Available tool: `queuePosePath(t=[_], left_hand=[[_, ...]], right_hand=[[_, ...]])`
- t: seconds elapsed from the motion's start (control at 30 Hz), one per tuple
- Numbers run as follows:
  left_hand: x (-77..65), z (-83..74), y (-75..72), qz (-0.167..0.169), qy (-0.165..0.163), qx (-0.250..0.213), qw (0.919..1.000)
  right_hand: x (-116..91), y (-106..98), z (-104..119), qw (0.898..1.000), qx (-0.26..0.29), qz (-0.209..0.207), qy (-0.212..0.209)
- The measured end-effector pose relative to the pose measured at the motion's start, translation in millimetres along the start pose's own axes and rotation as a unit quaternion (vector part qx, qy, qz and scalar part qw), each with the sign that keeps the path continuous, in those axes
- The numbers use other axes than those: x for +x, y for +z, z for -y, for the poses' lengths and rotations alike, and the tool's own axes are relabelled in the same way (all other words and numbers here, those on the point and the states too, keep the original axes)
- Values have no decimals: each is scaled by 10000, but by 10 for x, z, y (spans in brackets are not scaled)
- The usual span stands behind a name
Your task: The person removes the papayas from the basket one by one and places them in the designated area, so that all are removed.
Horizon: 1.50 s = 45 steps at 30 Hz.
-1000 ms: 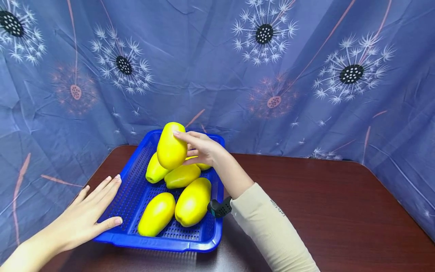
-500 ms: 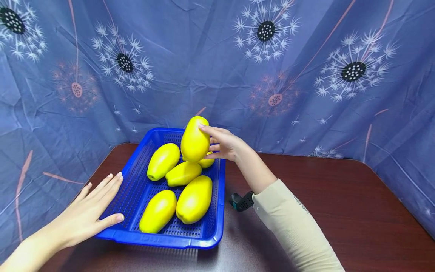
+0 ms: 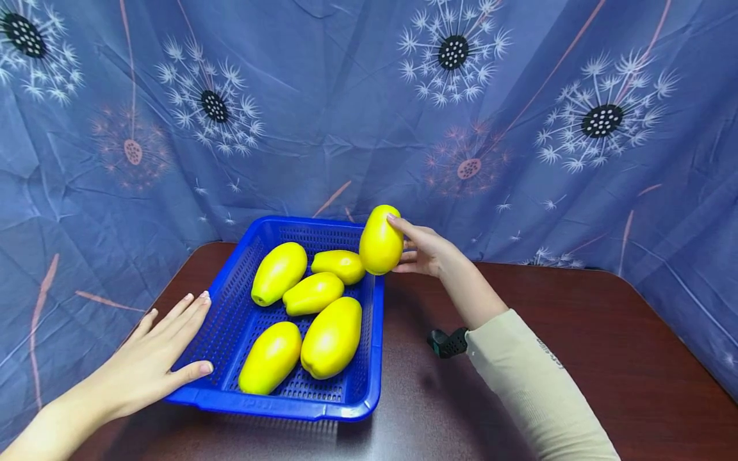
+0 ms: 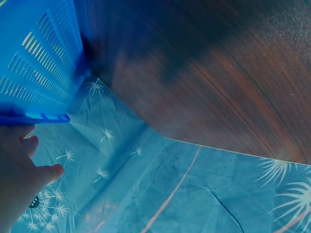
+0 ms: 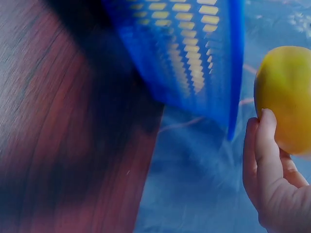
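My right hand (image 3: 423,248) holds a smooth yellow papaya (image 3: 382,240) upright between thumb and fingers, over the right rim of a blue plastic basket (image 3: 377,358). In the right wrist view, the fingers press against the side of the same papaya (image 5: 286,97). Several more yellow papayas lie inside the basket, among them a large one (image 3: 331,337) at the front right and a smaller one (image 3: 313,294) near the middle. My left hand (image 3: 144,365) rests with straight, spread fingers on the basket's left rim. In the left wrist view, part of this hand (image 4: 19,170) shows below the rim.
The basket stands on the left part of a dark reddish-brown table (image 3: 548,333). A blue curtain (image 3: 346,115) with dandelion prints hangs behind and at both sides of the table. A black strapped device (image 3: 448,343) sits at my right wrist.
My right hand has carried the papaya rightward, from above the basket's interior to its right rim. A papaya at the back of the basket is now uncovered. The left hand stays put.
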<state>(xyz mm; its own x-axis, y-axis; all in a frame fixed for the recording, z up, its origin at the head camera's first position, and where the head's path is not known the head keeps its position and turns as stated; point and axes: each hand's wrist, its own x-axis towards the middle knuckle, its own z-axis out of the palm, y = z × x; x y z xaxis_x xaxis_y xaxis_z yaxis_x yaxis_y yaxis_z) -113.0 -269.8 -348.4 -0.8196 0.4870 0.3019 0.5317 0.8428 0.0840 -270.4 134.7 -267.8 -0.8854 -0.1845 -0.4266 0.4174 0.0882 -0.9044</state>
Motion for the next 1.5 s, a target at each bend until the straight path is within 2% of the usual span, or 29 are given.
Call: queuePosePath(t=[0.27, 0.63, 0.87, 1.13, 1.5], left_hand=[[-11, -1, 3, -42, 12, -67, 10000], [3, -4, 7, -44, -8, -177, 9998], [1, -15, 6, -74, -40, -286, 9996], [-5, 3, 11, -49, -70, -272, 9996], [1, 8, 17, 7, -111, -329, 9994]], right_hand=[[26, -334, -162, 9993, 78, -284, 211], [116, -662, -447, 9976, 245, -606, 242], [232, -791, -643, 9963, 128, -779, 335], [277, -875, -812, 9942, -88, -980, 426], [350, -970, -913, 9860, -771, -1297, 713]])
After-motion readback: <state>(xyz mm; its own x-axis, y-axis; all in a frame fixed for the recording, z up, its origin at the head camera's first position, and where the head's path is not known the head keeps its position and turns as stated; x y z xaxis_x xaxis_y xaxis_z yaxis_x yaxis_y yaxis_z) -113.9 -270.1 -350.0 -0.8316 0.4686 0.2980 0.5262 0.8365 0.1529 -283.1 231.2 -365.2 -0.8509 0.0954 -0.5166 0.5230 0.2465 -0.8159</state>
